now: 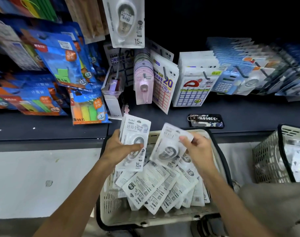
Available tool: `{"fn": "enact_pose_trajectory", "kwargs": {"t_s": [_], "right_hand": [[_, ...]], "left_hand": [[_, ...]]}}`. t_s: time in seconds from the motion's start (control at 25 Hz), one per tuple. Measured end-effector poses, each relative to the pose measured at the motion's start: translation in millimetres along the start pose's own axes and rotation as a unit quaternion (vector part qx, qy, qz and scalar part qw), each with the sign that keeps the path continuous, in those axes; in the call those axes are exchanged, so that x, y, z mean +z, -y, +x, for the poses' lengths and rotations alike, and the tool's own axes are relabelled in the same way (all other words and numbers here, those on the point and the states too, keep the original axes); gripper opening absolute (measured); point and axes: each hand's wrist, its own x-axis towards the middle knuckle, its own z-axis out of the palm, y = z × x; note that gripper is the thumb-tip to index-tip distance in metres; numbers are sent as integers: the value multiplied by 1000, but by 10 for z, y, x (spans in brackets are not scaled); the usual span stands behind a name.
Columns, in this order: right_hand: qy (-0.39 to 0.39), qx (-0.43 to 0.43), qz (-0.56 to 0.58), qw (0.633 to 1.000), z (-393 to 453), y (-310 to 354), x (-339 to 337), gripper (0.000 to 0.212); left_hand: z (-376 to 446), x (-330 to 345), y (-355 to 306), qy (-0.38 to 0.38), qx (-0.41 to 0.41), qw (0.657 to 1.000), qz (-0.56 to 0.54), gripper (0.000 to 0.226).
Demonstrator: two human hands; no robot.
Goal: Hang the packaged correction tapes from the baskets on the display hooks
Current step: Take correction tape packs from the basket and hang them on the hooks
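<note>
A cream basket (111,206) in front of me holds several white packaged correction tapes (151,187), mostly face down. My left hand (118,147) grips a small stack of correction tape packs (134,134) upright, face toward me, above the basket's left side. My right hand (197,147) pinches a single tilted correction tape pack (169,146) by its upper right corner, just right of the stack. One matching pack (127,21) hangs on a display hook at the top centre.
A dark shelf ledge (51,127) runs across, with a phone and key tag (205,120) lying on it. Sticker packs (164,82), pink tape packs (144,84) and calculators (228,82) hang behind. A second basket (269,159) stands at right. Blue packets (60,57) hang at left.
</note>
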Motion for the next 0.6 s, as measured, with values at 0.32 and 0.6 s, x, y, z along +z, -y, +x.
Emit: {"fn": "enact_pose_trajectory", "kwargs": {"t_s": [0.32,0.6], "right_hand": [[73,26,228,971,159,927,-43,10],[-6,-48,143,989,8,1229,531,11]], "left_hand": [[-104,61,-300,75,32,993,-83,110],[-326,119,-525,146,-26,968,-203,87]]}}
